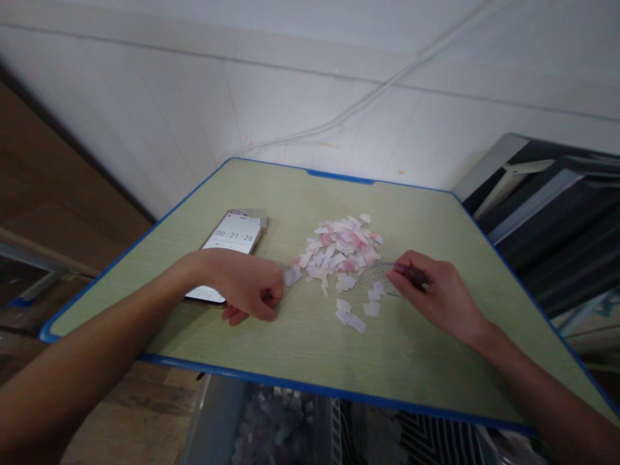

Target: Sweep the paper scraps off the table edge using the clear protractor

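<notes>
A loose heap of small torn white and pink paper pieces (341,242) lies on the table, with several stray scraps (356,321) on its near side. My left hand (252,284) is closed beside the heap's left edge, partly over the phone. A faint clear edge shows by its knuckles, but what it holds is hidden. At the heap's right side, my right hand (436,290) grips a clear protractor (375,276), whose curved part reaches over the nearest scraps. A dark reddish piece (411,274) also shows between those fingers; its kind is unclear.
A phone (237,231) showing a running-time display lies left of the heap. The pale green table (271,190) has a blue rim and stands against a white wall. Dark flat items (547,200) lean at right. Below the front edge is a clear bin (217,413).
</notes>
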`<state>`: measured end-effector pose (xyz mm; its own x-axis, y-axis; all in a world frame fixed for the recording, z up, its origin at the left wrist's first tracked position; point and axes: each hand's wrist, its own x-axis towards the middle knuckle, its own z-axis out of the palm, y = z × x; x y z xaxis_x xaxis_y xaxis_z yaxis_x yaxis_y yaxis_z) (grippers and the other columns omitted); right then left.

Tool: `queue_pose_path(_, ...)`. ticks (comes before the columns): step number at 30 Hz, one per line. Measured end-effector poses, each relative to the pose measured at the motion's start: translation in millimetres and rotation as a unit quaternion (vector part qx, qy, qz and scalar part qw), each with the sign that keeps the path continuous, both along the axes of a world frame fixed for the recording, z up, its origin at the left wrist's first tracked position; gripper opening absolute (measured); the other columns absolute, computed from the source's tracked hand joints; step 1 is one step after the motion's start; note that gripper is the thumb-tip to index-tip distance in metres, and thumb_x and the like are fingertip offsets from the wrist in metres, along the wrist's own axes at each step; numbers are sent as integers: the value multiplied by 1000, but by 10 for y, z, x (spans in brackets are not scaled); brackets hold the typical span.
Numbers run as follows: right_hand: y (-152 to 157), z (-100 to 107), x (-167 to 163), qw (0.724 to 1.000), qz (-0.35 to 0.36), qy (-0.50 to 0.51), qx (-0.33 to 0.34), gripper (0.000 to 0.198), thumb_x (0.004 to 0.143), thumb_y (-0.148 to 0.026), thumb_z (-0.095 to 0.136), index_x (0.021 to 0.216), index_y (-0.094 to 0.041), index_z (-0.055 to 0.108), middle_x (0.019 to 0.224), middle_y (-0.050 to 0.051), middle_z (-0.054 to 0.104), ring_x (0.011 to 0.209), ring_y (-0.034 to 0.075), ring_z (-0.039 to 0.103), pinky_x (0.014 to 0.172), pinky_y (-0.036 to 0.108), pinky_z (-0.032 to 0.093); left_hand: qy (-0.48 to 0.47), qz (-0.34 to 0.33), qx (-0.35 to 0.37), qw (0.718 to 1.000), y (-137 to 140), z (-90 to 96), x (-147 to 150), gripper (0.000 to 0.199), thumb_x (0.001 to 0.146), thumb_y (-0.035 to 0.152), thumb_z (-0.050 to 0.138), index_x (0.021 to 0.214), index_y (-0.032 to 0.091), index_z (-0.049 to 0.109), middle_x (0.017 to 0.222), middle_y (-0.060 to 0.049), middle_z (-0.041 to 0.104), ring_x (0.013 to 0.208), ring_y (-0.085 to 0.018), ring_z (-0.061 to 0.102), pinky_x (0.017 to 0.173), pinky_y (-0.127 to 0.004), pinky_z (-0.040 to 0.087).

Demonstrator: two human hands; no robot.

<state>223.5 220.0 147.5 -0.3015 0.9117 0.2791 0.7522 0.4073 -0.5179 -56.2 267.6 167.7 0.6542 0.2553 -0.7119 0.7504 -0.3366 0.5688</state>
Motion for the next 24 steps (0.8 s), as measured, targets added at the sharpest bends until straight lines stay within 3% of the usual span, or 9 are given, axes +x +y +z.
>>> queue_pose_path(6, 10, -21, 6, 999, -32, 39, 12, 17, 83, -28, 50, 68, -21, 47, 49, -4, 46, 41, 9, 40, 40, 21, 31, 0, -5, 6, 1000, 2, 0, 2, 26, 71, 11, 45, 47, 21, 41, 37, 2, 52, 36, -13, 52, 36, -21, 40)
queue_pose_path(15, 25, -19, 10, 998, -29, -33, 45, 17, 83, -26, 50, 68, -21, 46, 48, -4, 46, 41, 9, 41, 41, 22, 31, -13, -2, 0, 1000, 2, -12, -7, 26, 70, 10, 45, 46, 20, 41, 36, 2, 51, 34, -12, 51, 34, -20, 38)
queue_pose_path(24, 35, 183, 189, 997, 31, -72, -2, 27, 84, -34, 49, 61, -20, 46, 45, -4, 41, 39, 9, 38, 40, 21, 28, -15, 1, -1, 1000, 4, -20, -17, 23, 70, 14, 46, 48, 21, 42, 37, 1, 53, 35, -13, 52, 35, -21, 38)
